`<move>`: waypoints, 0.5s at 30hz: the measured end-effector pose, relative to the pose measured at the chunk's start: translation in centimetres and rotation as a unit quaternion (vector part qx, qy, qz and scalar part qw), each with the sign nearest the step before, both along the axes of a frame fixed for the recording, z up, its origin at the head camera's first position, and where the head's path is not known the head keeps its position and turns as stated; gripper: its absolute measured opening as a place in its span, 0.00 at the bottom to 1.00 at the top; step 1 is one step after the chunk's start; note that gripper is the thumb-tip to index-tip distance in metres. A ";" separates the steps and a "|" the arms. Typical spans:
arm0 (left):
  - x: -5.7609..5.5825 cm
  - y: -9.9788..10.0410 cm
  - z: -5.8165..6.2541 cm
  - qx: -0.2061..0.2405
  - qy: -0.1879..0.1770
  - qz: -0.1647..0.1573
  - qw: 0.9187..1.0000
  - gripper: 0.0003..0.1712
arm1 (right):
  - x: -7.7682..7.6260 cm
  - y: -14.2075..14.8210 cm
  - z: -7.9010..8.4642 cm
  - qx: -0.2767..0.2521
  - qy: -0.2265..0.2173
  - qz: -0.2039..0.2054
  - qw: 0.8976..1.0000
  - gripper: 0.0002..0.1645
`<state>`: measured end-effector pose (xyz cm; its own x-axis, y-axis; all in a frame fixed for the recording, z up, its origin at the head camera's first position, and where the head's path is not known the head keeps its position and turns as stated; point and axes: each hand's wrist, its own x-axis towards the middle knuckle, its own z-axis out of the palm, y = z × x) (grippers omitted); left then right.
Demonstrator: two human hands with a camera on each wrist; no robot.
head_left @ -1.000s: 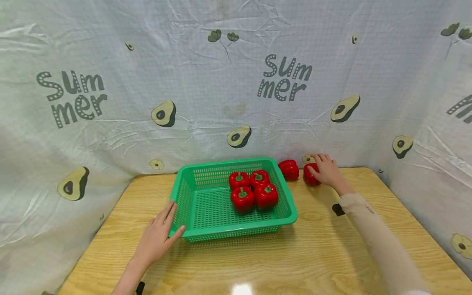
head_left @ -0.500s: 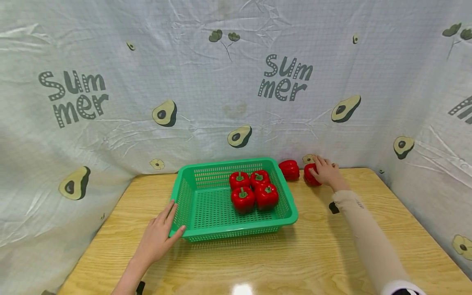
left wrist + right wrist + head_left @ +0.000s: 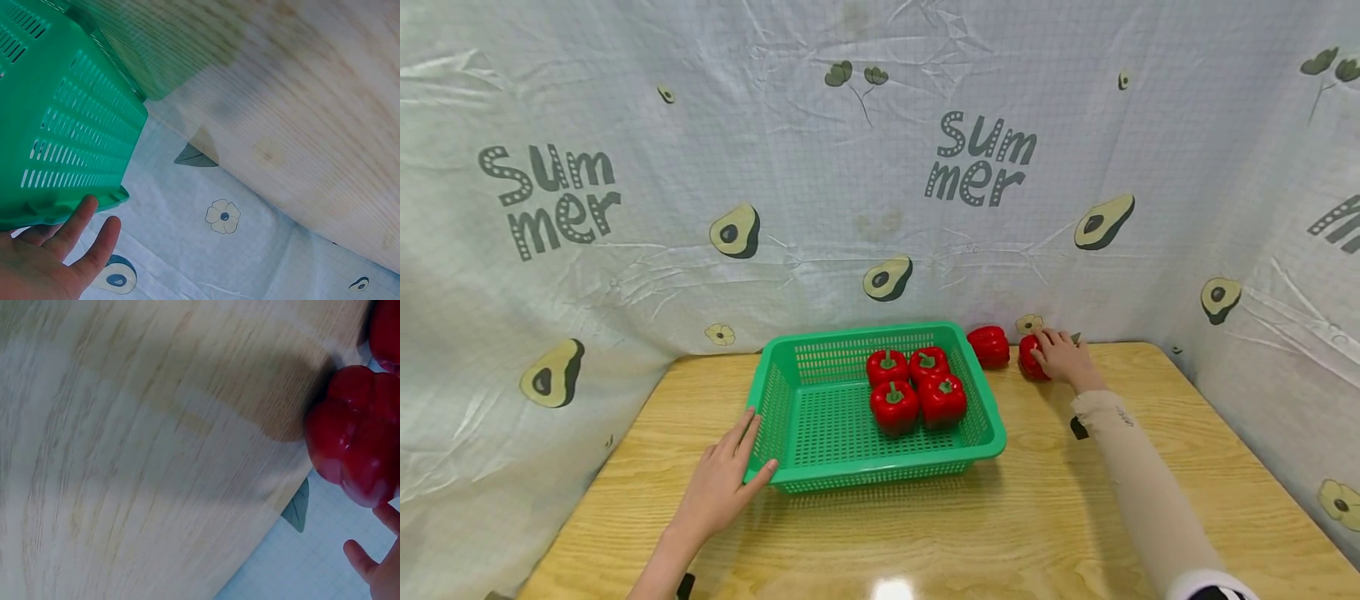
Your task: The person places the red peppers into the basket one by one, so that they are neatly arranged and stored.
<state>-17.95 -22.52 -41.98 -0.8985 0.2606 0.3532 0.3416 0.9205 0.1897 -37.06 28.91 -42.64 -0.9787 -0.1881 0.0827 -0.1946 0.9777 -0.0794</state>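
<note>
At the left end of the green plastic basket (image 3: 887, 463) my left hand (image 3: 718, 485) rests with its fingers spread and fairly straight against the rim. In the left wrist view, fingers touch the basket's rim (image 3: 44, 211). My right hand (image 3: 1066, 362) is on the right side of a red bell pepper (image 3: 1030, 363) on the table, fingers curled over its top. The right wrist view shows that same bell pepper (image 3: 353, 437) with one fingertip touching it and another finger held away; the thumb is hidden there. Another red bell pepper (image 3: 988, 346) lies between it and the basket.
Several red bell peppers (image 3: 895, 408) stand stem up in the right half of the basket. A wooden table (image 3: 880, 533) carries everything. Behind it hangs a pale cloth (image 3: 820, 225) printed with avocados and lettering, close to the two loose peppers.
My right hand has shifted slightly lower over the bell pepper, and its forearm has swung a little to the left. The left hand and the basket keep their places.
</note>
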 end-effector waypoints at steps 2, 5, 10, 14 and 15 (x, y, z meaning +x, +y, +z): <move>0.0 0.0 0.0 0.000 0.000 -0.001 1.000 0.38 | 0.1 0.1 0.0 0.006 0.013 0.007 1.000 0.32; -0.1 0.0 0.0 0.000 0.000 0.000 1.000 0.38 | 0.2 0.4 0.0 0.013 0.033 0.021 0.999 0.34; -0.1 0.0 0.0 0.002 0.001 -0.001 1.000 0.38 | 0.4 0.6 -0.1 0.023 0.061 0.039 0.997 0.36; -0.1 0.0 0.0 0.003 0.001 -0.001 1.000 0.38 | 0.7 0.7 -0.2 0.004 0.084 0.051 0.995 0.35; -0.1 0.0 0.0 0.002 0.001 -0.001 1.000 0.38 | 0.8 0.7 -0.3 -0.001 0.089 0.056 0.994 0.35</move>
